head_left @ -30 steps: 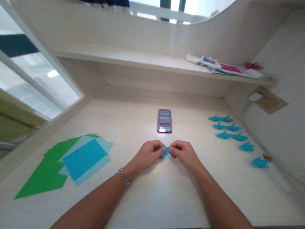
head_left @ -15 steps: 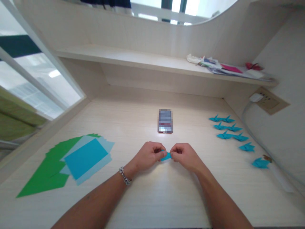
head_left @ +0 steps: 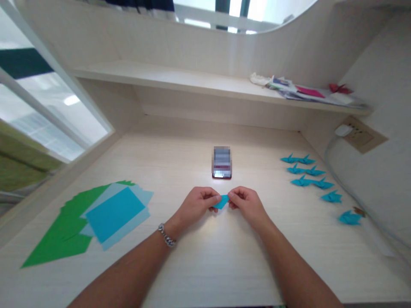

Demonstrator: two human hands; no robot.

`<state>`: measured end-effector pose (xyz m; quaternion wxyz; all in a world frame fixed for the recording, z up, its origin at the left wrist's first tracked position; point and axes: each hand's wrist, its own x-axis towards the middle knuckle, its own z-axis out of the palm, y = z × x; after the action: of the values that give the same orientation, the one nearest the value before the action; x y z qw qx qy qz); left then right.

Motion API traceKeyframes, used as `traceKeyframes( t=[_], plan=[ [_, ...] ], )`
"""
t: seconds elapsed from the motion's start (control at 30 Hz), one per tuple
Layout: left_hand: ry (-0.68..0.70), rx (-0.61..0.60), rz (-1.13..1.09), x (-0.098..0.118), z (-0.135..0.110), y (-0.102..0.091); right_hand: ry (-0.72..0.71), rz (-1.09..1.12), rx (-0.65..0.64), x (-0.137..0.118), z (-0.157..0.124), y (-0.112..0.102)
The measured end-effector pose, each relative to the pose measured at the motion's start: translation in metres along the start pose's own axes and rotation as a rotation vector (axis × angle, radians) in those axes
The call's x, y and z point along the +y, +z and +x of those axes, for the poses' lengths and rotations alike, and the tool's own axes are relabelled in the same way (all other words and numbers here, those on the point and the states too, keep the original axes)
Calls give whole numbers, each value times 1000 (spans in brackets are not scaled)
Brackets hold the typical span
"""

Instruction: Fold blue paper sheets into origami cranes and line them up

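Note:
A small folded piece of blue origami paper (head_left: 221,202) is stretched between my two hands in the middle of the desk. My left hand (head_left: 203,202) pinches its left side, thumb on top. At its right corner my right hand (head_left: 245,200) grips it between thumb and fingers. The fingertips hide part of the folds. Just beyond the hands lies a phone (head_left: 221,162) with its screen blurred. Several folded blue paper cranes (head_left: 323,183) sit in rows at the right, and a stack of blue paper sheets (head_left: 115,214) rests at the left.
Green paper sheets (head_left: 51,235) lie partly under the blue ones. A cable (head_left: 334,167) runs from the wall socket (head_left: 362,136) down along the right side. Papers and a red folded piece (head_left: 340,88) are on the shelf (head_left: 180,81) above the desk.
Both hands have risen slightly in view with the blue paper, and more of its surface shows between the fingers. The right thumb now lies along its corner.

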<state>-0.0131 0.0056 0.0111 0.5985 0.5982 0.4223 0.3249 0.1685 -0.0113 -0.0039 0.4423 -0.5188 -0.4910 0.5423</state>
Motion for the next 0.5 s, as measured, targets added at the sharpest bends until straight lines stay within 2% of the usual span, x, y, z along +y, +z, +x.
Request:
traceKeyframes(
  t=[0.13, 0.33, 0.5],
  plan=[
    [-50, -114, -1, 0, -2, -1, -8, 12, 69, 6, 4, -2],
    [39, -48, -76, -6, -1, 4, -70, -111, 104, 8, 5, -5],
    [51, -29, -47, -11, 1, 10, -81, -100, 155, 10, 7, 1]
  ],
)
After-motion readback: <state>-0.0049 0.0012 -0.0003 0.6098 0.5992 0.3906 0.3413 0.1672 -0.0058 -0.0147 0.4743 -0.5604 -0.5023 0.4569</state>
